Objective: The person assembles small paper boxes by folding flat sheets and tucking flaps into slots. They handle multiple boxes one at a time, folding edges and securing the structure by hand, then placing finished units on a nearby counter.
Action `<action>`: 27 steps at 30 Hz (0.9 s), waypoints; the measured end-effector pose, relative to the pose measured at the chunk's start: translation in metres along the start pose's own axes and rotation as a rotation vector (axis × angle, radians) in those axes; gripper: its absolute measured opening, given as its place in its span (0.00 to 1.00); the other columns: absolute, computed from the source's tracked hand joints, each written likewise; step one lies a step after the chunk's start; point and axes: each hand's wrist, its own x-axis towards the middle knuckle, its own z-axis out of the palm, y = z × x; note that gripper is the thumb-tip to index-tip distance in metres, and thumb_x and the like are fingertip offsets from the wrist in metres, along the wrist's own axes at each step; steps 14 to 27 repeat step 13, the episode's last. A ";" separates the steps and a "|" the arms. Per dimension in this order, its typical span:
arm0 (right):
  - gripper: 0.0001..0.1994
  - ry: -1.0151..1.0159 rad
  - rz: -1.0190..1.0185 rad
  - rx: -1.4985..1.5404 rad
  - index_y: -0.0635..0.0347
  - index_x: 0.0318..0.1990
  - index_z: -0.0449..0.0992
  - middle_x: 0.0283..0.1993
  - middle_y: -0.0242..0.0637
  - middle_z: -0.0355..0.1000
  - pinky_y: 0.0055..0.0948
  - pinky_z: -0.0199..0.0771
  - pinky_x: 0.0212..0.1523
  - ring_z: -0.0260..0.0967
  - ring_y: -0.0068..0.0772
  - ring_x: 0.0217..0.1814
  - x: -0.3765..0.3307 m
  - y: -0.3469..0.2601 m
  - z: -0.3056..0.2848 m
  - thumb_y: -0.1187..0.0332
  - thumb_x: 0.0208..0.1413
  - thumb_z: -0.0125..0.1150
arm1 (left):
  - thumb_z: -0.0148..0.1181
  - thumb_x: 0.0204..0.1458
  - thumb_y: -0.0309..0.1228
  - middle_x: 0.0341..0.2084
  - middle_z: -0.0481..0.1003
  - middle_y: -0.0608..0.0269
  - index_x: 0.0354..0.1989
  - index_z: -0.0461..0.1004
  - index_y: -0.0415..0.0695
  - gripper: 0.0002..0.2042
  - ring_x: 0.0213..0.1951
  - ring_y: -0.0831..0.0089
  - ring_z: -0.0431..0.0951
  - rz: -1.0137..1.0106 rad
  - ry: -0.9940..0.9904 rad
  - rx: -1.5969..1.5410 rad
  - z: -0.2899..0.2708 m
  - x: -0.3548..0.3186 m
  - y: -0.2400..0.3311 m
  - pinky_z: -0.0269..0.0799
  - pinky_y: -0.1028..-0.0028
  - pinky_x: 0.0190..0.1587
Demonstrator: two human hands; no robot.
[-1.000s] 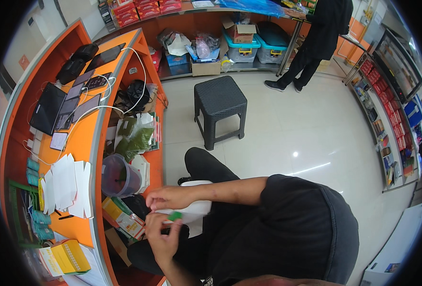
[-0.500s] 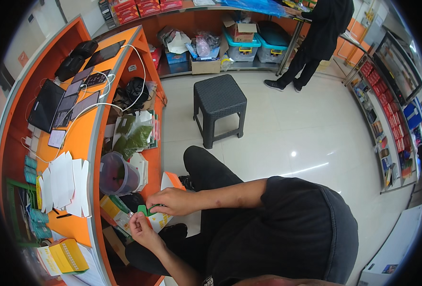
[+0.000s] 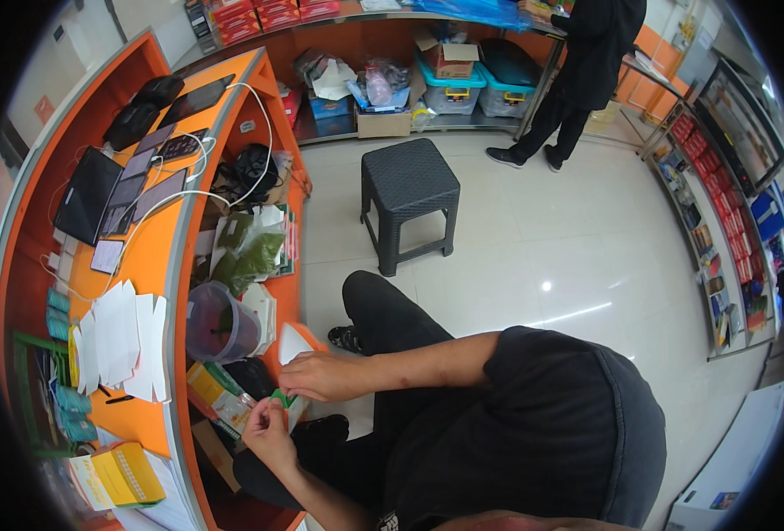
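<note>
My left hand (image 3: pixel 270 435) is closed in a pinch at the lower left, above the shelf beside the orange counter. At its fingertips shows a small clear, shiny bit (image 3: pixel 248 401), too small to name. Just above it, my right hand (image 3: pixel 325 376) is closed around a small green object (image 3: pixel 283 399). The fingers cover most of that object, so its kind is hidden. Both hands are close together, fingertips nearly meeting. Behind the right hand stands a white flap (image 3: pixel 294 342) of a folded piece with some orange on it.
A clear plastic bucket (image 3: pixel 222 323) sits on the shelf near my hands. White flattened cartons (image 3: pixel 122 341), a yellow box (image 3: pixel 128 475) and several phones and tablets lie on the orange counter (image 3: pixel 135 438). A dark stool (image 3: pixel 409 168) stands ahead; a person in black (image 3: pixel 578 88) is beyond.
My right hand has moved slightly left and now covers more of the green object. The folded piece behind it has turned from orange to its white side. The person in black shifted slightly left.
</note>
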 end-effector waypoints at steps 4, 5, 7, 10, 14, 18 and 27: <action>0.06 0.123 -0.128 -0.119 0.61 0.35 0.69 0.36 0.41 0.69 0.42 0.69 0.45 0.69 0.48 0.43 0.001 0.002 0.006 0.70 0.55 0.59 | 0.64 0.57 0.27 0.22 0.68 0.75 0.36 0.80 0.32 0.08 0.25 0.88 0.63 -0.009 -0.136 0.074 -0.003 0.001 0.010 0.53 0.84 0.26; 0.07 0.125 -0.113 -0.095 0.61 0.35 0.69 0.36 0.41 0.69 0.42 0.69 0.46 0.69 0.48 0.42 0.000 0.002 0.006 0.70 0.55 0.59 | 0.63 0.58 0.27 0.23 0.69 0.74 0.38 0.80 0.32 0.08 0.25 0.88 0.63 0.012 -0.141 0.059 -0.002 -0.001 0.014 0.54 0.84 0.27; 0.07 0.126 -0.087 -0.048 0.61 0.35 0.69 0.35 0.41 0.68 0.41 0.68 0.46 0.69 0.48 0.41 0.005 -0.004 0.001 0.69 0.56 0.60 | 0.61 0.59 0.27 0.24 0.70 0.73 0.40 0.80 0.32 0.09 0.26 0.87 0.64 0.056 -0.148 0.027 0.004 -0.008 0.040 0.56 0.84 0.28; 0.07 0.119 -0.106 -0.006 0.61 0.35 0.69 0.35 0.40 0.69 0.41 0.68 0.47 0.68 0.48 0.41 0.010 -0.003 0.001 0.68 0.57 0.60 | 0.59 0.61 0.27 0.26 0.72 0.72 0.43 0.80 0.33 0.10 0.28 0.86 0.65 0.028 -0.187 -0.063 -0.002 -0.002 0.028 0.59 0.84 0.31; 0.07 0.102 -0.131 -0.010 0.60 0.36 0.69 0.35 0.40 0.69 0.41 0.67 0.47 0.68 0.48 0.42 0.014 -0.003 0.000 0.68 0.57 0.59 | 0.59 0.61 0.28 0.27 0.73 0.71 0.43 0.80 0.33 0.10 0.30 0.85 0.67 0.004 -0.202 -0.067 -0.008 -0.001 0.028 0.60 0.84 0.33; 0.07 0.102 -0.131 -0.010 0.60 0.36 0.69 0.35 0.40 0.69 0.41 0.67 0.47 0.68 0.48 0.42 0.014 -0.003 0.000 0.68 0.57 0.59 | 0.59 0.61 0.28 0.27 0.73 0.71 0.43 0.80 0.33 0.10 0.30 0.85 0.67 0.004 -0.202 -0.067 -0.008 -0.001 0.028 0.60 0.84 0.33; 0.07 0.102 -0.131 -0.010 0.60 0.36 0.69 0.35 0.40 0.69 0.41 0.67 0.47 0.68 0.48 0.42 0.014 -0.003 0.000 0.68 0.57 0.59 | 0.59 0.61 0.28 0.27 0.73 0.71 0.43 0.80 0.33 0.10 0.30 0.85 0.67 0.004 -0.202 -0.067 -0.008 -0.001 0.028 0.60 0.84 0.33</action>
